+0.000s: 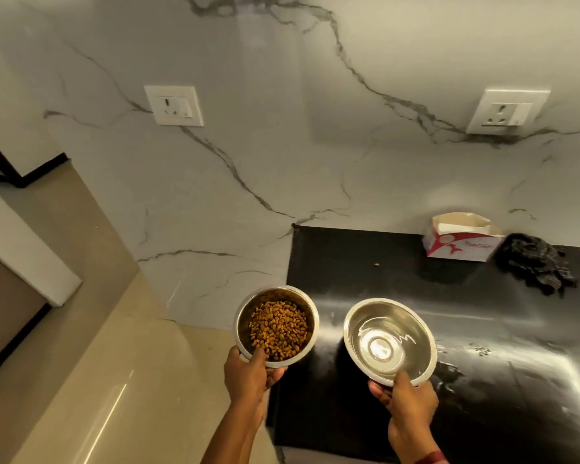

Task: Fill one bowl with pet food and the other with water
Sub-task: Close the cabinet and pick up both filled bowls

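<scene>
Two steel bowls are held up near the left end of a black counter (399, 262). The left bowl (245, 313) carries a heap of brown pet food kibble (278, 329), and my left hand (248, 376) grips its near rim, thumb inside. It hangs past the counter's left edge, over the floor. The right bowl (355, 316) holds clear water (385, 343); my right hand (406, 400) grips its near rim with the thumb over the edge. This bowl is above the counter.
A red and white carton (459, 242) stands open at the back of the counter, with a crumpled black bag (536, 262) beside it. One stray kibble (376, 264) lies on the counter, which is wet at right. Two wall sockets (174, 105) sit on the marble wall. Beige floor (98, 363) is at left.
</scene>
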